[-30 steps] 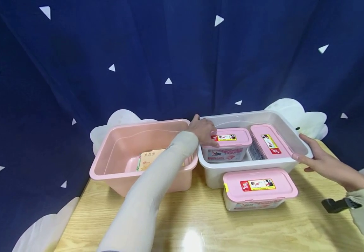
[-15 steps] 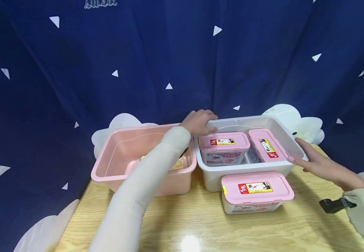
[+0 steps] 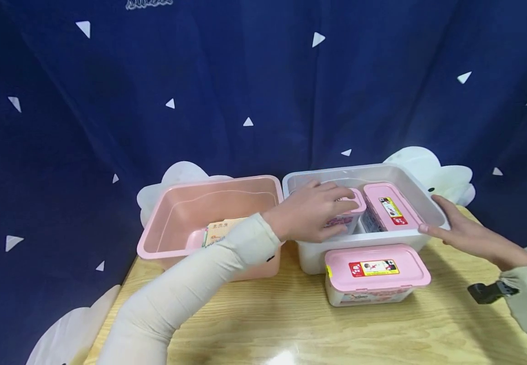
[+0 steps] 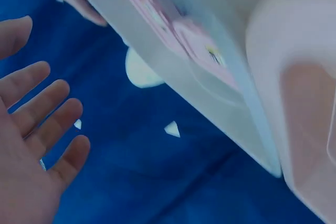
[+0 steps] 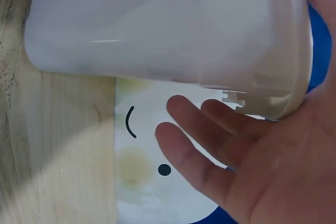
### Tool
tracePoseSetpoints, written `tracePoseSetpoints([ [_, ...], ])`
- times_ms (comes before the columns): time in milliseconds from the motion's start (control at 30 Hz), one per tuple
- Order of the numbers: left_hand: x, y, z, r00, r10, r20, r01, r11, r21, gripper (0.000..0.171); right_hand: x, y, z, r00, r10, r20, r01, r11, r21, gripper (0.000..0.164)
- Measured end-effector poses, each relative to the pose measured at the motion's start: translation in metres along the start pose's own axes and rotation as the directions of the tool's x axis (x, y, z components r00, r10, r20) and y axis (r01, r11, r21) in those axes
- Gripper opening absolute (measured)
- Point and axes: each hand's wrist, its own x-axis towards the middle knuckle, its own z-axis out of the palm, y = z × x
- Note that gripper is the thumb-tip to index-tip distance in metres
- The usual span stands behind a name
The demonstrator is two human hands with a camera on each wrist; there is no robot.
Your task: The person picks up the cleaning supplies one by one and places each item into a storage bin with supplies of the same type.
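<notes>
My left hand (image 3: 311, 210) hovers over the left part of the white plastic bin (image 3: 311, 256), fingers spread and nothing in its grasp. In the left wrist view the palm and fingers of that left hand (image 4: 39, 129) show bare. Partly hidden behind it, a pink-lidded OMO tub (image 3: 347, 223) sits in the bin. Beside that lies a second pink-lidded tub (image 3: 391, 208), turned the other way. My right hand (image 3: 468, 235) holds the bin's right rim at the front corner, thumb on top. In the right wrist view several fingers of the right hand (image 5: 273, 156) reach below the rim.
A pink bin (image 3: 209, 251) stands left of the white one, with a flat beige packet (image 3: 215, 230) inside. A third pink-lidded tub (image 3: 377, 274) rests on the wooden table (image 3: 254, 319) in front of the white bin. A blue curtain (image 3: 227, 66) hangs behind.
My left hand has left the white bin's left edge, moving right and toward me over the left tub. The right hand stays at the rim. The head view has shifted slightly.
</notes>
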Motion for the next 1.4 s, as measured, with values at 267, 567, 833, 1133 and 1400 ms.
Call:
tracePoseSetpoints([
  [267, -0.019, 0.032, 0.023, 0.989, 0.117, -0.089, -0.112, 0.992, 0.061, 0.047, -0.002, 0.003, 0.001, 1.000, 0.022, -0.002, -0.022, 0.999, -0.028, 0.099],
  [567, -0.024, 0.046, 0.037, 0.984, 0.155, -0.091, -0.143, 0.981, 0.128, 0.049, 0.002, 0.003, 0.003, 0.999, 0.038, -0.006, -0.039, 0.999, -0.016, 0.099],
  [833, -0.034, 0.067, 0.070, 0.977, 0.164, -0.135, -0.149, 0.982, 0.114, 0.041, 0.002, 0.003, 0.007, 1.000, 0.021, -0.012, -0.021, 1.000, 0.003, 0.097],
  [1133, -0.036, 0.075, 0.089, 0.981, 0.126, -0.145, -0.113, 0.989, 0.093, 0.044, 0.001, 0.002, 0.005, 0.999, 0.004, -0.034, -0.004, 1.000, -0.009, 0.099],
  [1400, -0.026, 0.079, 0.108, 0.986, 0.065, -0.155, -0.055, 0.996, 0.069, 0.046, 0.001, 0.003, 0.005, 0.999, 0.010, -0.044, -0.011, 1.000, -0.014, 0.104],
])
